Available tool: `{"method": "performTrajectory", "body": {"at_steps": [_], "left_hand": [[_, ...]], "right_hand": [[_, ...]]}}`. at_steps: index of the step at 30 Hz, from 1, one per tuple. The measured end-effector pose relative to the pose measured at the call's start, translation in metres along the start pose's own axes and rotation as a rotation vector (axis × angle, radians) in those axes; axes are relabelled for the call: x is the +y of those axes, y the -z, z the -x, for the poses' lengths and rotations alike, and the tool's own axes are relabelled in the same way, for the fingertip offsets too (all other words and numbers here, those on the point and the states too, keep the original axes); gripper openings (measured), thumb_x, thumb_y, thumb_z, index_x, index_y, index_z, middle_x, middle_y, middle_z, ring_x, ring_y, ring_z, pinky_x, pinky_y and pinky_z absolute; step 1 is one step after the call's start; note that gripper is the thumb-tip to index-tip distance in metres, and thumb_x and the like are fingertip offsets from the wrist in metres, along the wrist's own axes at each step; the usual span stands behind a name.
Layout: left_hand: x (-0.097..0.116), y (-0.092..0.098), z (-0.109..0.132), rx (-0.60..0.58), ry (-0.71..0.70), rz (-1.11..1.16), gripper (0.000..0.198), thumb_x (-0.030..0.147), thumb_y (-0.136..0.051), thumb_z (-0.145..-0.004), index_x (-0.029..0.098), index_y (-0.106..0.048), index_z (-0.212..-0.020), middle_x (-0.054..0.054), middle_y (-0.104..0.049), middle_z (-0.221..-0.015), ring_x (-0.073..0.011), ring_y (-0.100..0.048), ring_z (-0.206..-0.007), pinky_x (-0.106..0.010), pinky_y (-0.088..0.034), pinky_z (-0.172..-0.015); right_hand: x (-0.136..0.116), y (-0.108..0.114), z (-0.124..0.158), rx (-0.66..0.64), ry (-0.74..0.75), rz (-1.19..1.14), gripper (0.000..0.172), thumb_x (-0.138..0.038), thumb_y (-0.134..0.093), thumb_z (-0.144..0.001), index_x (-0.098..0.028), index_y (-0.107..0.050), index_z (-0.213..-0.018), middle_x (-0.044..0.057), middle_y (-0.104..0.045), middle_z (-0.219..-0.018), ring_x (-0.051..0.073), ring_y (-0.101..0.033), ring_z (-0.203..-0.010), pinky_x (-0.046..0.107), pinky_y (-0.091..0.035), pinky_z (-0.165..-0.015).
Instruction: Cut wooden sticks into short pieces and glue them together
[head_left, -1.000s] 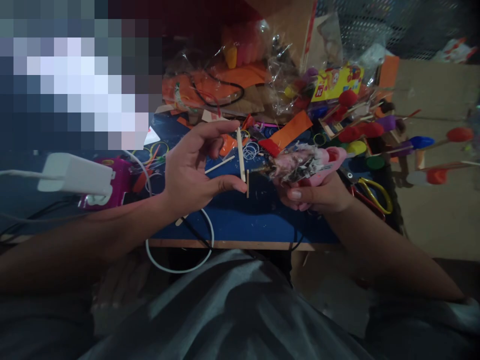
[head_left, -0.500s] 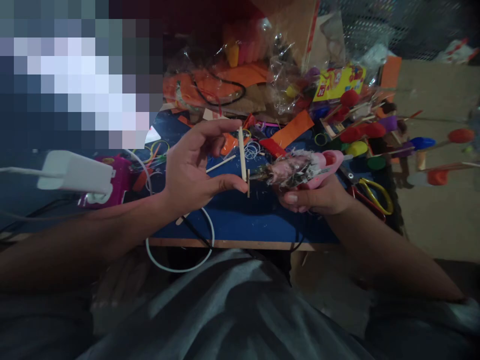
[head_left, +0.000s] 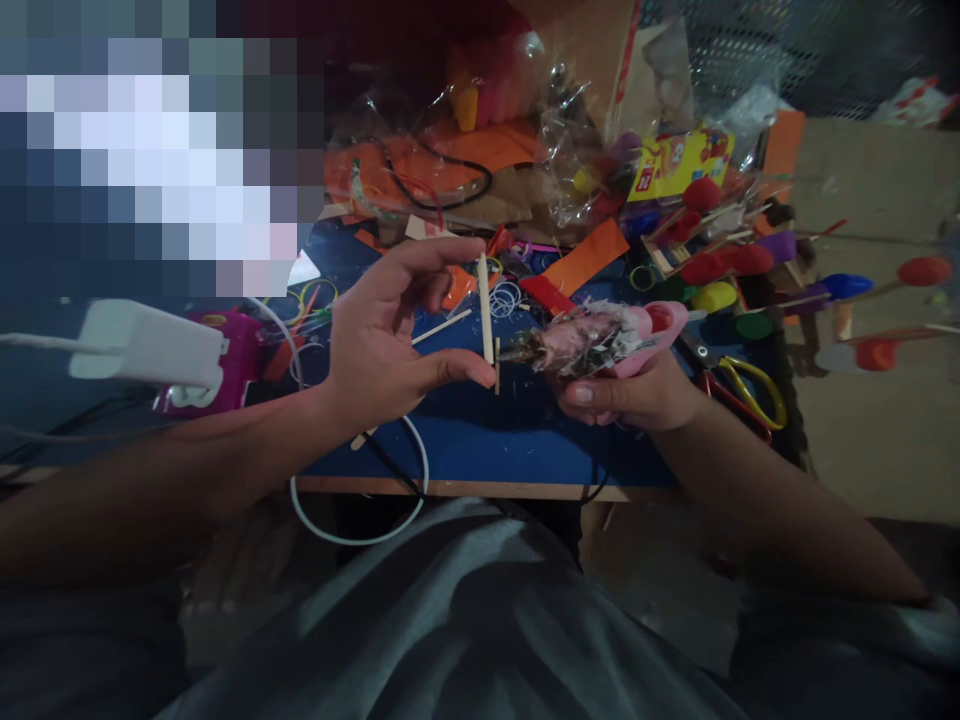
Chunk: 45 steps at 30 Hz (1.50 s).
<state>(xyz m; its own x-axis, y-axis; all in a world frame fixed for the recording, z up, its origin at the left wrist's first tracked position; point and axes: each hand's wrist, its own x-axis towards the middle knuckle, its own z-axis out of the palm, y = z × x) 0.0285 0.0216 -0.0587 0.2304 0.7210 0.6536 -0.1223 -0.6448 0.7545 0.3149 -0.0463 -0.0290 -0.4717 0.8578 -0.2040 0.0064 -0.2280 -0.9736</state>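
Blue surface (head_left: pixel 487 455) below, two hands up: the right hand (head_left: pixel 637 395) wrapped round one pink glue gun (head_left: pixel 596 340), nozzle (head_left: pixel 514 353) aimed left; the left hand (head_left: pixel 379 335), nearer, pinching one long stick (head_left: pixel 486 310) end to end, thumb to forefinger; and by that thumb, one short stick (head_left: pixel 497 375), near-parallel, right at the nozzle's tip

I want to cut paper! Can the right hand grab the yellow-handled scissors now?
Probably not: the right hand holds the pink glue gun, though the yellow scissors handle lies close by, uncovered.
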Motion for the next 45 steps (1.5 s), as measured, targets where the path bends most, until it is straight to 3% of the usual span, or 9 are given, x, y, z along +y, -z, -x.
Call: {"method": "performTrajectory", "body": {"at_steps": [7,15,21,27,37,45], "left_hand": [[0.002,0.000,0.000,0.017,0.019,-0.019,0.102,0.084,-0.105,-0.056,0.038,-0.082,-0.144,-0.001,-0.064,-0.093,-0.0192,-0.056,-0.081,-0.038,-0.048,-0.073],[-0.005,0.002,-0.001,-0.029,-0.070,-0.016,0.101,0.085,-0.102,-0.065,0.036,-0.078,-0.151,-0.003,-0.069,-0.104,-0.0170,-0.057,-0.083,-0.036,-0.049,-0.071],[0.000,0.000,0.000,-0.001,-0.012,-0.048,0.106,0.088,-0.104,-0.054,0.042,-0.079,-0.147,-0.001,-0.069,-0.101,-0.0195,-0.057,-0.082,-0.038,-0.051,-0.071],[0.012,0.000,-0.001,-0.036,0.030,-0.060,0.092,0.084,-0.100,-0.067,0.040,-0.079,-0.144,-0.001,-0.066,-0.101,-0.0183,-0.059,-0.084,-0.038,-0.051,-0.075],[0.004,-0.001,0.000,0.006,0.012,0.000,0.092,0.087,-0.097,-0.069,0.038,-0.081,-0.145,-0.003,-0.068,-0.102,-0.0195,-0.056,-0.083,-0.040,-0.046,-0.073],[-0.014,0.005,-0.004,-0.016,-0.116,0.064,0.111,0.091,-0.099,-0.053,0.033,-0.082,-0.147,-0.002,-0.065,-0.095,-0.0162,-0.053,-0.078,-0.037,-0.044,-0.065]], "right_hand": [[-0.005,-0.002,0.000,-0.001,0.030,0.039,0.054,-0.062,-0.100,-0.082,-0.019,-0.080,-0.106,-0.004,-0.063,-0.059,0.012,-0.052,-0.040,0.024,-0.034,-0.034],[-0.005,-0.001,0.000,-0.019,0.021,0.025,0.055,-0.061,-0.101,-0.084,-0.018,-0.078,-0.111,-0.007,-0.060,-0.057,0.010,-0.051,-0.039,0.022,-0.033,-0.034],[-0.009,-0.003,-0.001,-0.028,0.045,0.073,0.052,-0.062,-0.098,-0.086,-0.021,-0.074,-0.105,-0.007,-0.063,-0.056,0.010,-0.050,-0.038,0.022,-0.032,-0.033],[-0.009,-0.004,-0.001,-0.058,0.075,0.035,0.047,-0.055,-0.098,-0.089,-0.022,-0.071,-0.109,-0.008,-0.064,-0.058,0.009,-0.049,-0.038,0.022,-0.032,-0.033],[-0.009,-0.006,-0.002,-0.041,0.075,-0.017,0.048,-0.053,-0.101,-0.085,-0.022,-0.076,-0.111,-0.009,-0.060,-0.056,0.009,-0.048,-0.038,0.022,-0.031,-0.034],[-0.010,-0.008,0.000,-0.042,0.087,-0.045,0.045,-0.043,-0.100,-0.087,-0.021,-0.072,-0.114,-0.007,-0.062,-0.058,0.009,-0.048,-0.040,0.021,-0.034,-0.036]]}}
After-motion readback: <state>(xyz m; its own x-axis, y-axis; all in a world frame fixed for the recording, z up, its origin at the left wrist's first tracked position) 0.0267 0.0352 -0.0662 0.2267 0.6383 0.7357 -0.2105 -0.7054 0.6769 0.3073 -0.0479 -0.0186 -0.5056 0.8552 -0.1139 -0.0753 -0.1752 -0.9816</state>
